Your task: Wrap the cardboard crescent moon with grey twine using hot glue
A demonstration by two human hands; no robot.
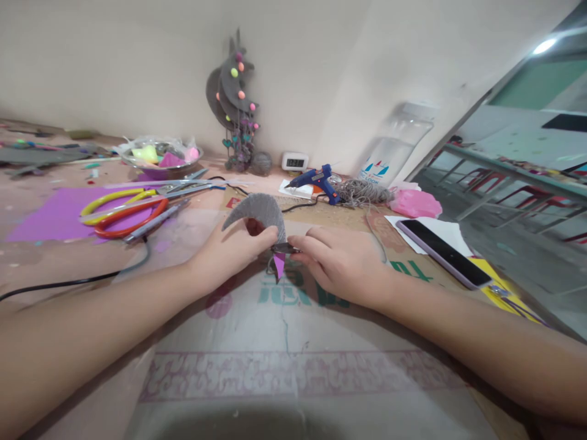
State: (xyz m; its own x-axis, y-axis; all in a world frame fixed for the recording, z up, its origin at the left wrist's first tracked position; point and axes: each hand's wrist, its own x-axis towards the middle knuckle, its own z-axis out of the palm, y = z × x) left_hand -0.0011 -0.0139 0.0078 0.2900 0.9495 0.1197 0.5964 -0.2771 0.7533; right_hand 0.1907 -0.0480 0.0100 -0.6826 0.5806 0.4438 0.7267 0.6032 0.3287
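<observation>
A grey crescent moon (263,208), its surface ribbed like wound yarn, is pinched in my left hand (241,244) above the cardboard. Its lower tip (279,264) is bare purple and points down. My right hand (342,260) closes around a small dark metal tool (285,248), perhaps thread snips; motion blur hides its exact kind. The tool touches or nearly touches the crescent's edge, just above the purple part and close to my left thumb. A little loose grey yarn seems to hang behind the tip.
Yellow- and orange-handled scissors (131,214) lie on purple sheet (50,211) at left, near a bowl (158,160). Behind my hands are a blue glue gun (316,181), grey yarn (364,192), a clock (295,162) and a bottle (397,146). A phone (443,253) lies right.
</observation>
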